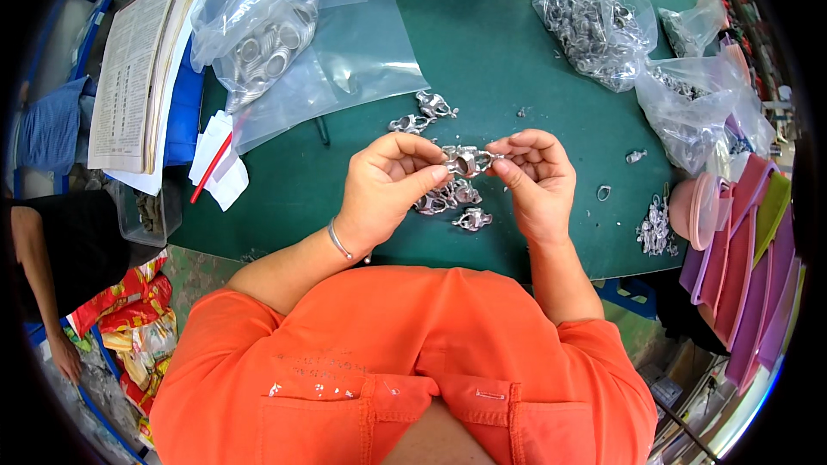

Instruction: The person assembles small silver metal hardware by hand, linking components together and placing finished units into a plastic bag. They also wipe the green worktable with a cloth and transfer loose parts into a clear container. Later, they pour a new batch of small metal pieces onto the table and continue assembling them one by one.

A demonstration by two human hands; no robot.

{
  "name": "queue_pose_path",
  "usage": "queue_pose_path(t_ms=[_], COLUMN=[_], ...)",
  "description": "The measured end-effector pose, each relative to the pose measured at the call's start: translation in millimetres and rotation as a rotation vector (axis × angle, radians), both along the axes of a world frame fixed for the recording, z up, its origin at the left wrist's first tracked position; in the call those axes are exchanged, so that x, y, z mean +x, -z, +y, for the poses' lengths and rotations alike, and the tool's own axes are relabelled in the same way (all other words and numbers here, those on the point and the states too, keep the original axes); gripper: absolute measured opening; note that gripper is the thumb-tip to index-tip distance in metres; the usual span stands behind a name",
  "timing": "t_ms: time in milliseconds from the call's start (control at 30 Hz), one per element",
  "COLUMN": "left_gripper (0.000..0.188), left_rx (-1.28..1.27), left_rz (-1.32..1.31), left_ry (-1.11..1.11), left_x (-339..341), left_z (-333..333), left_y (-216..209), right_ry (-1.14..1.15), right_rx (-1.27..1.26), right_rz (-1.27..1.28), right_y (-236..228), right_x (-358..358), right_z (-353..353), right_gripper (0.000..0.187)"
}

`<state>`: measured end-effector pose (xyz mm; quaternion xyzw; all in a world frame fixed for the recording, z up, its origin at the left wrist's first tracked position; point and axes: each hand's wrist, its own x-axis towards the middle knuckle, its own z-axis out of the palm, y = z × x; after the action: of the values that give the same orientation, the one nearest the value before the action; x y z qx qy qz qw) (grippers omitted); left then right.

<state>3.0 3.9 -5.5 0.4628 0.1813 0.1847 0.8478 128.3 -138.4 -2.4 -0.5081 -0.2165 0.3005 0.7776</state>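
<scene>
Between my two hands I hold a small silver metal casting (466,161) with ring-like openings, just above the green table (336,198). My left hand (392,181) pinches its left end between thumb and fingers. On the other end, the thumb and fingertips of my right hand (538,176) are closed. Under and in front of my hands lie more silver castings (448,196), with a single casting (473,220) nearest me. Past my left hand are further castings (435,105). The exact shape of the held piece is partly hidden by my fingers.
A clear bag of metal rings (276,47) lies far left beside an open book (133,69) and a red pen (212,168). Bags of metal parts (594,26) stand far right. Small castings (656,228) are heaped near pink and purple bins (732,267). Another person's arm (39,275) shows left.
</scene>
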Motion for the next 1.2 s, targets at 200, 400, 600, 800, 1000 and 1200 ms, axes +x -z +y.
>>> queue_pose_path(t_ms=[200,400,600,800,1000,1200], left_gripper=[0.015,0.012,0.010,0.014,0.016,0.016], left_rx=[-0.009,0.059,0.173,0.106,0.138,0.156], left_rz=[0.013,-0.073,-0.113,0.023,0.010,0.015], left_ry=[0.010,0.025,0.020,-0.070,-0.069,-0.094], left_x=[-0.6,-1.8,-1.3,-1.5,-0.5,-7.1], left_z=[0.3,-0.7,-2.2,-1.4,-2.4,2.4], left_y=[-1.0,-4.1,-7.1,-5.0,-7.5,-7.4], right_ry=[-0.003,-0.022,-0.028,0.222,0.958,0.763], right_rx=[-0.058,-0.150,-0.168,-0.262,-0.394,-1.015], right_rz=[-0.047,-0.028,-0.012,-0.959,-1.639,-1.480], right_y=[2.5,6.9,9.7,-29.6,-95.3,-70.9], right_x=[0.5,1.9,3.8,45.7,178.0,230.0], right_z=[0.5,0.8,-0.9,7.5,17.7,12.7], right_gripper=[0.013,0.010,0.010,0.013,0.007,0.010])
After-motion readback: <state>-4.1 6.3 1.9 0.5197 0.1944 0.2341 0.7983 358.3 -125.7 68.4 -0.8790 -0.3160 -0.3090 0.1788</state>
